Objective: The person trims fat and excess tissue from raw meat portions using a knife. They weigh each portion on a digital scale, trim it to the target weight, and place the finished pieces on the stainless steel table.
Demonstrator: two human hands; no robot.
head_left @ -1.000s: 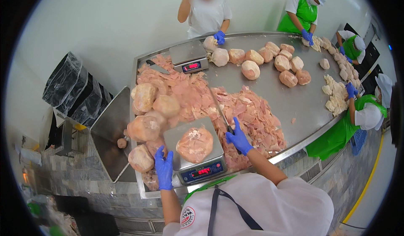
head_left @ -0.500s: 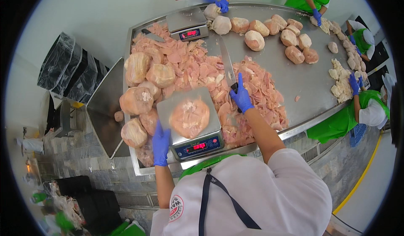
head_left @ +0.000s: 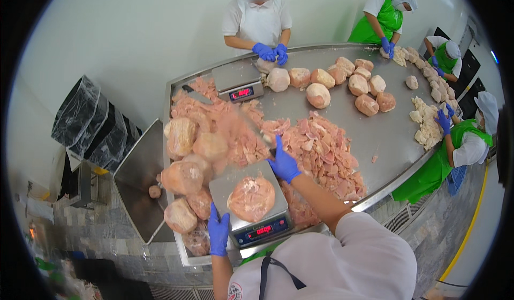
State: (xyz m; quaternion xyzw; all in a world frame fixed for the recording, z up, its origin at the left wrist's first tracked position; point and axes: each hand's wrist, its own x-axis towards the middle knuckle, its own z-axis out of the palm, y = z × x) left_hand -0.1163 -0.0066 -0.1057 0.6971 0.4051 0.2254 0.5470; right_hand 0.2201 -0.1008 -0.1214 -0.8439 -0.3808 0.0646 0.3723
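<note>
My right hand [head_left: 285, 166], in a blue glove, is closed round the dark handle of a long knife [head_left: 256, 127]. The blade is smeared by motion and points away to the left over a heap of thin pink meat slices [head_left: 243, 142]. Just nearer, a round lump of pink meat [head_left: 251, 198] rests on the steel plate of a digital scale [head_left: 262, 231]. My left hand [head_left: 218, 231], also blue-gloved, is at the scale's left edge. Its fingers are apart and hold nothing; whether they touch the plate, I cannot tell.
Large meat lumps [head_left: 182, 177] line the table's left edge, above a steel bin [head_left: 142, 182]. A second scale [head_left: 238, 80] and another knife [head_left: 195, 94] lie at the far left. Trimmed lumps [head_left: 318, 95] sit farther off. Co-workers in blue gloves handle meat round the table [head_left: 396, 134].
The knife has swung left, from pointing straight away to slanting over the slices. My right hand has come nearer the scale. The view has tilted up, so the far co-worker shows more.
</note>
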